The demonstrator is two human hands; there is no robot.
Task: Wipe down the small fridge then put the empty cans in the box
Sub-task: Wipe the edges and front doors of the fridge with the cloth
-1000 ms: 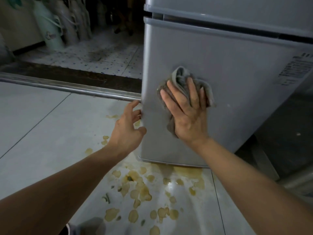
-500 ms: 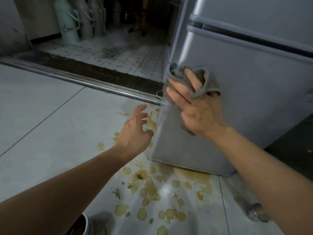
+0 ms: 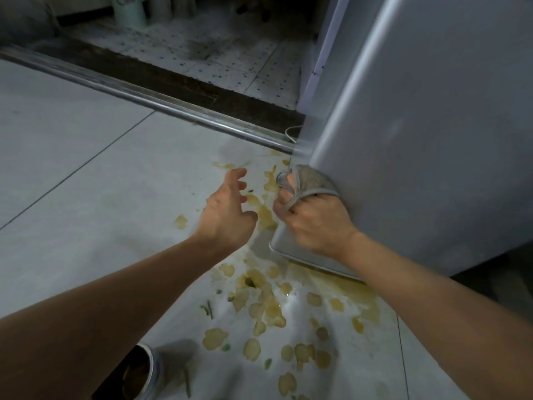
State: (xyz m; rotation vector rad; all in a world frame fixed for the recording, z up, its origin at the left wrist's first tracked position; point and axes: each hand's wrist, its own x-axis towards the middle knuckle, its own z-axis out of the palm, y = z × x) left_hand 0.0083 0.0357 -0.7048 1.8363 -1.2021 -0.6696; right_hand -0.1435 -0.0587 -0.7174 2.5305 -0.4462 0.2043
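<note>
Lower now, right hand (image 3: pixel 313 219) grips cloth (image 3: pixel 310 180) against fridge (image 3: pixel 418 140).

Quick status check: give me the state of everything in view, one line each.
Fridge: door shut, standing on the floor.
Cloth: bunched, pressed on the fridge's lower corner.
Right hand: gripping the cloth.
Left hand: open, holding nothing.
Can: on the floor, open end showing.
Floor: splashed with yellowish spill.
</note>
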